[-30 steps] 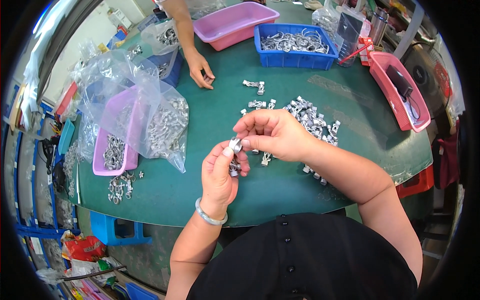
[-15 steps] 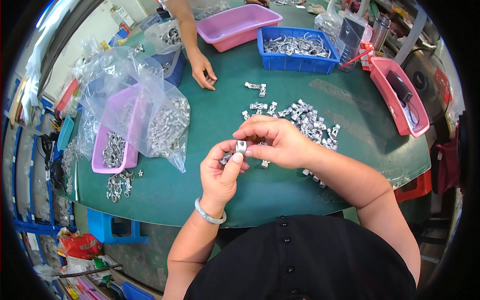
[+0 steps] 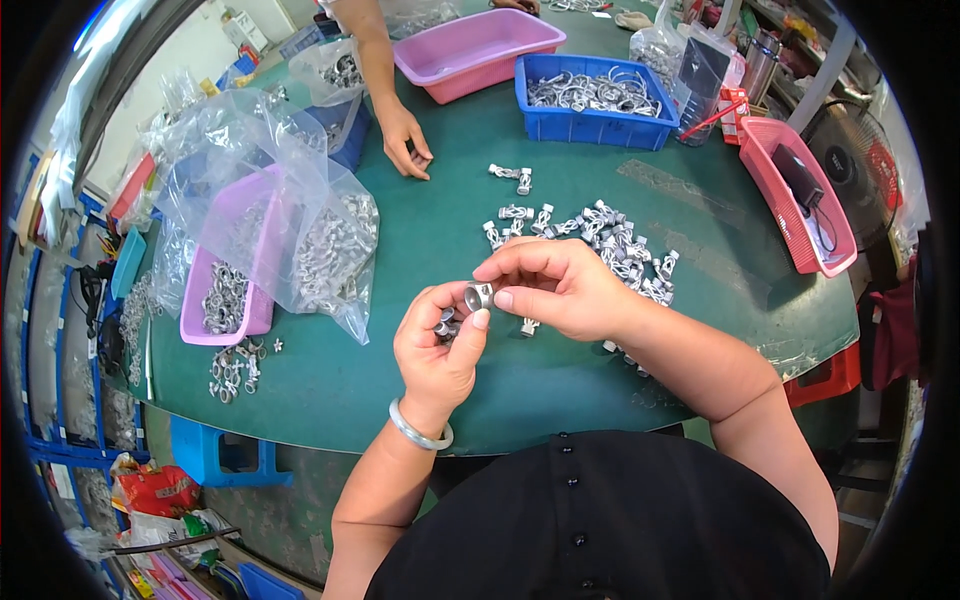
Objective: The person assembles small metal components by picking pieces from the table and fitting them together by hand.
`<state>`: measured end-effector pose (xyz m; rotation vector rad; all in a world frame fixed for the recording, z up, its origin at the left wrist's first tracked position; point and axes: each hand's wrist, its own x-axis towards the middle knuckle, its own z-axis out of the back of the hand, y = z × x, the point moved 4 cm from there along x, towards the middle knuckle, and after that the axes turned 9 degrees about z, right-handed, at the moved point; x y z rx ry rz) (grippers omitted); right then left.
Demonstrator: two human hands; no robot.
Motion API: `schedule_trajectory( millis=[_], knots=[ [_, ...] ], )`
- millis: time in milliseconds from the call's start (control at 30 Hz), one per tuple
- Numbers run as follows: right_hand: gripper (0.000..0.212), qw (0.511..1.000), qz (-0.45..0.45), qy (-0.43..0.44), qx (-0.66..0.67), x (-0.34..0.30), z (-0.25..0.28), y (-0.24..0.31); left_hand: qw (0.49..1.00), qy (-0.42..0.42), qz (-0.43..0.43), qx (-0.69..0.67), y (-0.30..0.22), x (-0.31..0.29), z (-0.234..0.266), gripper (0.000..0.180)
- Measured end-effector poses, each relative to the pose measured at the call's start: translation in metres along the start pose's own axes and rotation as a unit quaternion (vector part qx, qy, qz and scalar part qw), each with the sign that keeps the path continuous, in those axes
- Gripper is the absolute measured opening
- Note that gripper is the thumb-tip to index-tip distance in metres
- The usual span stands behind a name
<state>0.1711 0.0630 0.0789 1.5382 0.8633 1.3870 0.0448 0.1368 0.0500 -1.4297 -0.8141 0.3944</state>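
Note:
Between my two hands, above the table's near part, is a small silver metal ring piece (image 3: 479, 296), its round opening turned toward me. My left hand (image 3: 436, 338) pinches it between thumb and fingers, and more small metal parts (image 3: 447, 325) sit in its curled fingers. My right hand (image 3: 560, 285) grips the same piece from the right with thumb and forefinger. Just beyond my right hand lies a loose pile of small white-and-grey looped parts (image 3: 620, 245), partly hidden by that hand. A few similar parts (image 3: 515, 178) lie farther off.
On the green table (image 3: 420, 230), a purple basket (image 3: 262, 310) with metal parts and a clear plastic bag (image 3: 335, 250) stand left. A blue bin (image 3: 590, 122), a pink basin (image 3: 480, 50) and a pink basket (image 3: 800, 225) line the far and right sides. Another person's hand (image 3: 405, 145) rests beyond.
The ring piece has been turned between my fingers so that its round opening now shows. My right hand's fingers have shifted slightly on it. The other person's hand has barely moved.

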Motion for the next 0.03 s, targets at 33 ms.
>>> schedule_trajectory(
  millis=[33],
  knots=[
    [0.02,0.999,-0.026,-0.008,0.024,-0.0015,-0.0002,-0.0014,0.997,-0.002,-0.043,0.067,-0.0009,0.0005,0.0019,0.022]
  ],
)
